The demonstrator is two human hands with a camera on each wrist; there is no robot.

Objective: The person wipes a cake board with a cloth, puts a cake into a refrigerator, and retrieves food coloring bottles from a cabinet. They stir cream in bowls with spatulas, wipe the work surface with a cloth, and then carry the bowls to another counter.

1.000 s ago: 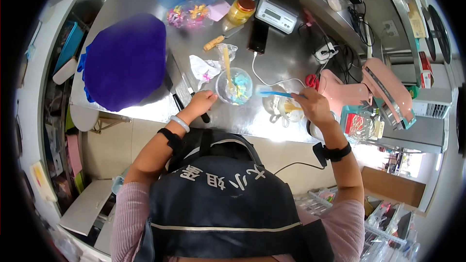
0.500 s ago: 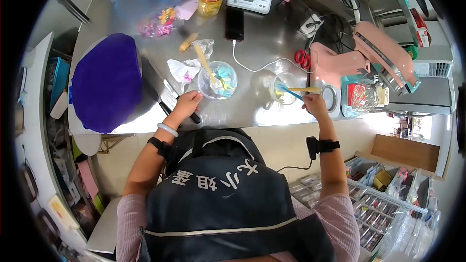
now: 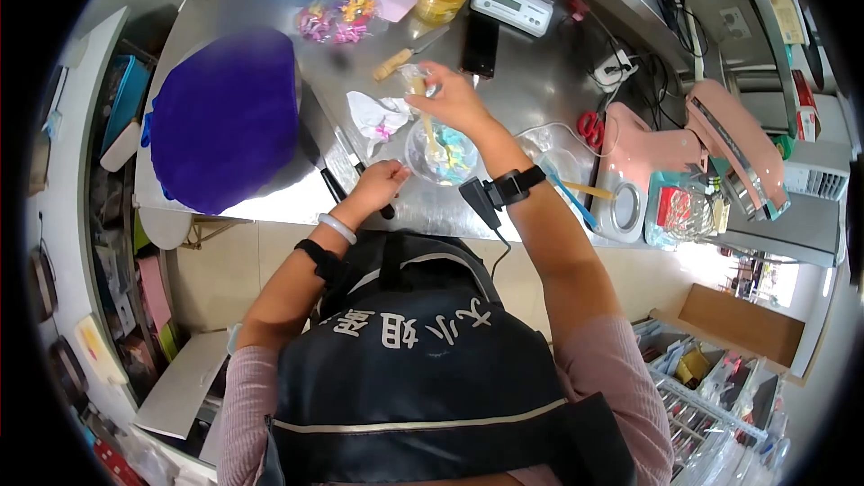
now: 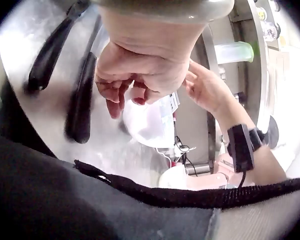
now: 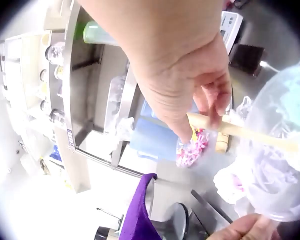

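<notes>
My left hand [image 3: 378, 187] pinches the near-left rim of a clear plastic bowl [image 5: 277, 207], which holds white, blue and yellow cream. A pale spatula [image 5: 235, 131] leans in the bowl with its handle sticking up. Around the handle's upper end, the thumb and fingers of my right hand [image 3: 454, 101] are spread, with the handle between them. A blue-handled spatula [image 3: 576, 202] rests in a clear measuring cup [image 3: 560, 162] to the right, beside a wooden-looking handle [image 3: 589, 190]. My right forearm covers part of this cup in the head view.
Black-handled knives [image 3: 333, 186] lie left of the bowl, near a crumpled white piping bag [image 3: 373, 117]. A purple cloth-covered round thing [image 3: 225, 121] stands further left. Behind are a phone [image 3: 481, 45], a scale [image 3: 513, 2] and a jar [image 3: 442, 0]; a pink stand mixer [image 3: 643, 153] stands right.
My right hand has put the blue-handled spatula into the measuring cup, let it go, and moved left to the pale spatula's handle. The left hand has stayed beside the bowl.
</notes>
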